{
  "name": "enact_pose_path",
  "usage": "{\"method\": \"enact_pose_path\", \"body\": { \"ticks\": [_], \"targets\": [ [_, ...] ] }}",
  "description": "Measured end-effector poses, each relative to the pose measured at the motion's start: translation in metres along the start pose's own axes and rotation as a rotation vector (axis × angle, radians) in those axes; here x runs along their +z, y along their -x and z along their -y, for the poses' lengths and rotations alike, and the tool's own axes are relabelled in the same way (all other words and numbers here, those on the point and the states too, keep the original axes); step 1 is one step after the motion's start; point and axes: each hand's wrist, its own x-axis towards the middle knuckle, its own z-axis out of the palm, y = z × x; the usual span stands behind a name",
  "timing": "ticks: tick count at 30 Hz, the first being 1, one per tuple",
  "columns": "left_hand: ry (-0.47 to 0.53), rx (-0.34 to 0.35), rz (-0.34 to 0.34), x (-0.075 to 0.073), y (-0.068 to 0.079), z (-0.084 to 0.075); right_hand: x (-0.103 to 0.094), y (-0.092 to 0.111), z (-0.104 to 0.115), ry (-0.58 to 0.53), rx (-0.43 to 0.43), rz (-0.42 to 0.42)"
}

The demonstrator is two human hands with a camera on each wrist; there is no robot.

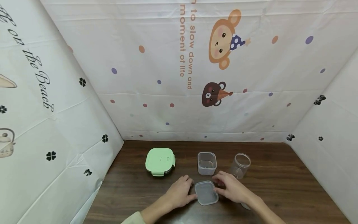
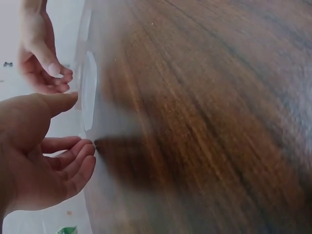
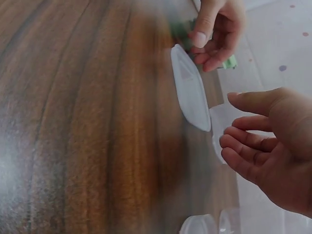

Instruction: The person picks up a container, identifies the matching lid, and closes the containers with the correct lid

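A translucent square lid (image 1: pixel 206 193) lies on the dark wood table between my two hands. At its left edge is my left hand (image 1: pixel 180 192), thumb tip right at the rim and fingers loosely bent. My right hand (image 1: pixel 227 186) is on the other side, its thumb by the lid's right edge. In the right wrist view a gap shows between the lid (image 3: pixel 192 90) and the right fingers (image 3: pixel 248 146). Neither hand grips anything. Just beyond the lid stands a clear square container (image 1: pixel 207 164), without a cover.
A lunch box with a green clip lid (image 1: pixel 160 160) sits at the back left. Behind my right hand stands a clear round jar (image 1: pixel 241 165). A pale round-edged piece (image 1: pixel 245 206) is partly hidden under my right forearm. Printed cloth (image 1: pixel 156 68) hangs around the table.
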Motion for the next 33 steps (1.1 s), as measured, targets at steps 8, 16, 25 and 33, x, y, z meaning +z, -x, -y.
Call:
{"method": "enact_pose_path", "body": {
  "ticks": [8, 16, 25, 33],
  "targets": [
    [0.002, -0.011, -0.035, 0.006, -0.001, -0.005, 0.01, 0.003, -0.009, 0.005, 0.021, -0.001],
    [0.012, -0.02, -0.024, 0.006, -0.002, -0.005, 0.013, 0.005, -0.012, -0.009, 0.052, 0.032],
    [0.018, -0.036, 0.02, 0.009, -0.003, -0.005, 0.011, 0.007, -0.008, -0.014, 0.064, 0.065],
    [0.009, -0.04, 0.024, 0.012, -0.004, -0.004, 0.015, 0.009, -0.008, 0.01, 0.107, 0.082]
  ]
}}
